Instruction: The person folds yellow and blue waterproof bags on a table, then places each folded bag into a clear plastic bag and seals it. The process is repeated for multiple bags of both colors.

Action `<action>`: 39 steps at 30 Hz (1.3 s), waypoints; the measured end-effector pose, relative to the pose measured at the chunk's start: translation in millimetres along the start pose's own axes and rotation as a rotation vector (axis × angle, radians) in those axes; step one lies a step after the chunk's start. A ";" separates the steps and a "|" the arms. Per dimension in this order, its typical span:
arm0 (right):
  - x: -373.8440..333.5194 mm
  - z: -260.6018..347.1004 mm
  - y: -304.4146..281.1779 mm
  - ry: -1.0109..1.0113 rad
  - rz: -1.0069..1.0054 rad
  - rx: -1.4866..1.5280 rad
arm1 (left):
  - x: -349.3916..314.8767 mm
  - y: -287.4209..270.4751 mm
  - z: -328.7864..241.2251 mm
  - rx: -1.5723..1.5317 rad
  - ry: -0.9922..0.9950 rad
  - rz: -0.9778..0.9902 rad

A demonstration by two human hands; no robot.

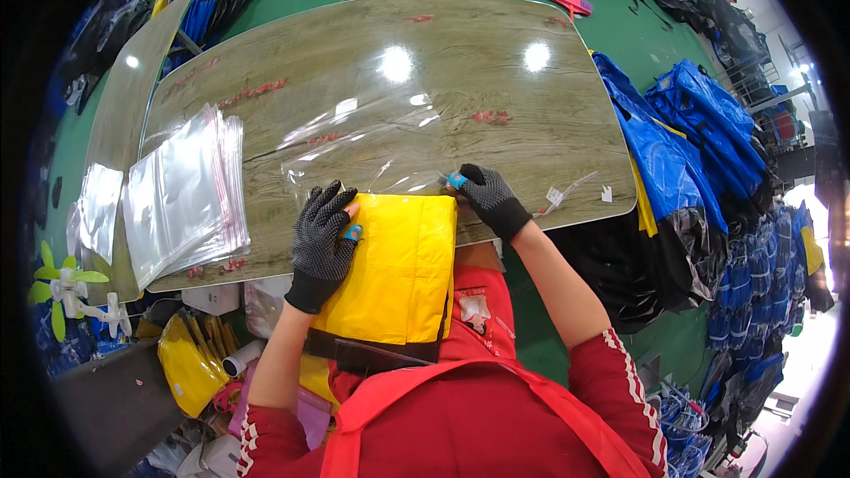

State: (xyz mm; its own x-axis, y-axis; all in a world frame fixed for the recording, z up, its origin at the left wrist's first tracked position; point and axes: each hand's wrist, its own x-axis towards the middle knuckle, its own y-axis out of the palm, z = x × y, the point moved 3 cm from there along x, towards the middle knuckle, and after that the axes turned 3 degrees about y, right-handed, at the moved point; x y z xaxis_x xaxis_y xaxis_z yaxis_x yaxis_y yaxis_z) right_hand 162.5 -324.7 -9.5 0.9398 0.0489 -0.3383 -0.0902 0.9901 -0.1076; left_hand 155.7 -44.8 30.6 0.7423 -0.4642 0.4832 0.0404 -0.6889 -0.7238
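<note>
**A flat, folded yellow bundle [394, 270] lies just below a thin, clear plastic bag [363, 146]**

In the head camera's view, the yellow bundle is in front of the person's body, at the near edge of the big, brown, wood-look table [531, 106]. Its black near end [376, 354] is by the person's lap. Its long side runs away from the body, toward the clear plastic bag. The bag lies flat on the table, just past the bundle's far end and a little to the left.

The left hand [323, 248], in a dark grey glove with white dots, is nearer to the bundle and touches its left edge. The back of the hand faces up. Its fingers bend a bit and point away from the body. I can't see if they pinch anything or only rest there.

The right hand [491, 199], in a matching glove, is just past the bundle's far right corner. Its arm slants in from the lower right, and the fingers curl to the left. Thumb and finger press together and seem to hold the bag's near right corner.
</note>
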 end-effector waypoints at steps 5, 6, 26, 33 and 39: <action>-20.9 -16.2 5.6 0.118 0.074 0.165 | -9.3 11.8 -2.1 -0.016 -0.086 0.009; -18.6 -19.8 7.3 0.166 0.116 0.168 | -10.6 14.9 -0.9 -0.014 -0.061 -0.037; -80.3 -17.7 17.6 0.042 0.191 0.432 | -58.8 24.5 -5.1 -1.096 -0.983 0.077; -141.4 -59.6 47.1 0.302 -0.045 0.587 | -125.7 42.4 -33.2 -1.021 -1.017 0.247; -116.1 -60.9 -1.5 0.177 0.261 0.231 | -68.0 47.6 21.6 -0.809 -0.931 0.133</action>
State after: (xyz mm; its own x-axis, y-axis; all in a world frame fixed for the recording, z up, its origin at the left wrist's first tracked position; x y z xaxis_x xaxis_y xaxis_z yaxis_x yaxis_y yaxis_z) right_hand 33.5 -339.9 -27.1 0.8217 0.2993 -0.4850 -0.2229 0.9520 0.2098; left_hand 121.6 -34.0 -47.4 0.9146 -0.2130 -0.3436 -0.2507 -0.9656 -0.0687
